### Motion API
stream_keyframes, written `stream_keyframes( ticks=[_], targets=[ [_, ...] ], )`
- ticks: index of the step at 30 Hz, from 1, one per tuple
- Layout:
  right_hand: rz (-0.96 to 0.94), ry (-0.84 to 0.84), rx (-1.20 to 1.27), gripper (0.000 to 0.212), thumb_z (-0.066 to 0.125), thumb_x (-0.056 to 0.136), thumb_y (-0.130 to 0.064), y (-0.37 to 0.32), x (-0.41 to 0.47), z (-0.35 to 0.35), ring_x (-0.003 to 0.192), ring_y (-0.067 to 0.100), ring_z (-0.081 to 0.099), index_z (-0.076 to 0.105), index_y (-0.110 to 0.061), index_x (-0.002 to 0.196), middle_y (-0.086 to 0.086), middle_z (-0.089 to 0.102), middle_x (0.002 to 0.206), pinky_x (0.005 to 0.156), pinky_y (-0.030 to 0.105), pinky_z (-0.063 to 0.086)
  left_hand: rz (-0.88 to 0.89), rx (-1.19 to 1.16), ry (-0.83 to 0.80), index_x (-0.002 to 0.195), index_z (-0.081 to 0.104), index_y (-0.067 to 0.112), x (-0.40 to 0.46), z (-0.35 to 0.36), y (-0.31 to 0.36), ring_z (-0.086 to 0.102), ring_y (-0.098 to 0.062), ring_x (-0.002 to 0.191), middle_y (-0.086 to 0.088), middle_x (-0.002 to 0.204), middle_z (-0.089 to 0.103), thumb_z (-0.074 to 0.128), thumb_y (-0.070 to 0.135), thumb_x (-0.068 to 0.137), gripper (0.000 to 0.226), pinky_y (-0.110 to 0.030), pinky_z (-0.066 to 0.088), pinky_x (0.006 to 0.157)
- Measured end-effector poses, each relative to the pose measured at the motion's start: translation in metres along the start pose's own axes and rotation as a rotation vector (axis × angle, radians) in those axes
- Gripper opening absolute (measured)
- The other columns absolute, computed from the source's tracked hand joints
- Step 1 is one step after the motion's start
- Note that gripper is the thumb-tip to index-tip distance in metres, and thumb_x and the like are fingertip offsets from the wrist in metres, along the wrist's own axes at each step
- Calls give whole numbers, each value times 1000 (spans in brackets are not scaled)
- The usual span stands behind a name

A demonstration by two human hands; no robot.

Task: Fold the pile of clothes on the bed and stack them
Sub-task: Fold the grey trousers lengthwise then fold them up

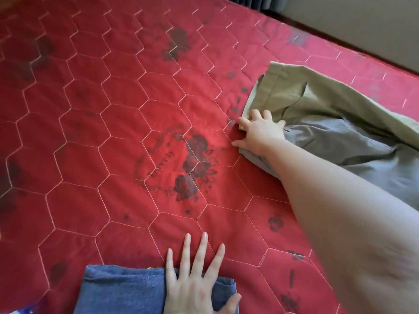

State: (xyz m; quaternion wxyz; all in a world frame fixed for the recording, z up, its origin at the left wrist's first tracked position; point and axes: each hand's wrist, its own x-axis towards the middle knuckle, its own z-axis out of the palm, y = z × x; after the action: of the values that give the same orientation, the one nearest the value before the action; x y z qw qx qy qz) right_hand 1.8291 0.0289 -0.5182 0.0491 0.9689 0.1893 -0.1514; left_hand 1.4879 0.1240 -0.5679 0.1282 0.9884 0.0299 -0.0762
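A red quilted bedspread (113,132) with hexagon stitching and dark floral prints covers the bed. At its near edge lies a folded blue denim garment (122,288). The left hand (195,282) rests flat on the right end of that garment, fingers straight and spread, fingertips reaching past it onto the bedspread. Toward the right edge of the bed, the right hand (260,132) reaches out with fingers curled, gripping the left edge of an olive-green garment (322,96). A grey garment (353,155) lies against the olive one, on its near side, partly under the right forearm
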Motion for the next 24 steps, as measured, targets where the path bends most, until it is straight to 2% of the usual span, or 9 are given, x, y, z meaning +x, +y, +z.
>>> stream_keyframes(
  ticks=[2, 4, 6, 8, 10, 12, 15, 18, 24],
  targets=[
    [10, 157, -23, 45, 54, 88, -56, 0, -8, 12, 122, 30, 35, 47, -27, 122, 6, 42, 128, 92, 56, 35, 9, 4, 10, 139, 47, 35, 0, 0, 0, 42, -34, 134, -5, 147, 46, 50, 86, 60, 93, -64, 37, 97],
    [29, 260, -9, 35, 50, 93, -44, 2, -23, 25, 117, 31, 43, 49, -21, 119, 9, 50, 121, 92, 52, 34, 24, 4, 15, 139, 48, 34, -2, 0, 0, 40, -36, 136, -6, 149, 44, 48, 83, 65, 90, -65, 35, 99],
    [38, 335, 15, 30, 50, 94, -36, 5, -43, 35, 108, 32, 53, 53, -16, 116, 12, 59, 111, 90, 48, 34, 28, 1, 13, 141, 47, 34, -4, -1, 0, 35, -37, 139, -6, 152, 39, 47, 81, 67, 87, -66, 31, 102],
    [6, 427, 32, 23, 53, 92, -30, 9, -68, 49, 90, 34, 61, 57, -11, 106, 13, 65, 93, 83, 46, 37, 26, 2, 2, 143, 45, 35, -7, -3, 1, 29, -35, 142, -5, 155, 34, 43, 79, 72, 84, -65, 25, 105],
    [-5, 535, 31, 18, 52, 85, -26, 11, -98, 65, 69, 33, 61, 60, -11, 91, 11, 63, 72, 72, 42, 42, 13, 5, -8, 143, 44, 36, -8, -4, 1, 24, -34, 145, -3, 156, 32, 39, 78, 75, 80, -65, 21, 107],
    [5, 572, 23, 23, 44, 83, -28, 12, -134, 78, 60, 30, 58, 62, -13, 86, 6, 58, 62, 66, 38, 43, 1, 3, -8, 143, 44, 36, -9, -5, 2, 20, -33, 146, -3, 156, 31, 35, 77, 78, 77, -65, 19, 109],
    [-11, 609, -30, 20, 44, 86, -29, 12, -190, 101, 61, 28, 57, 61, -19, 91, 2, 55, 63, 66, 37, 41, -14, -2, 3, 143, 43, 37, -10, -5, 3, 15, -32, 147, -3, 157, 29, 27, 77, 81, 75, -63, 14, 112],
    [4, 596, -50, 22, 45, 93, -29, 6, -256, 121, 69, 26, 56, 64, -19, 98, 2, 54, 70, 75, 38, 39, -28, 9, 7, 145, 38, 39, -12, -6, 5, 9, -30, 149, -1, 159, 24, 20, 78, 81, 77, -59, 9, 115],
    [11, 511, -4, 16, 51, 92, -30, -15, -379, 153, 73, 27, 53, 54, -17, 85, 1, 50, 75, 84, 38, 40, -20, 5, 52, 145, 37, 37, -17, -6, 6, 9, -27, 149, -1, 160, 22, 10, 79, 80, 82, -55, 9, 116]
  ],
)
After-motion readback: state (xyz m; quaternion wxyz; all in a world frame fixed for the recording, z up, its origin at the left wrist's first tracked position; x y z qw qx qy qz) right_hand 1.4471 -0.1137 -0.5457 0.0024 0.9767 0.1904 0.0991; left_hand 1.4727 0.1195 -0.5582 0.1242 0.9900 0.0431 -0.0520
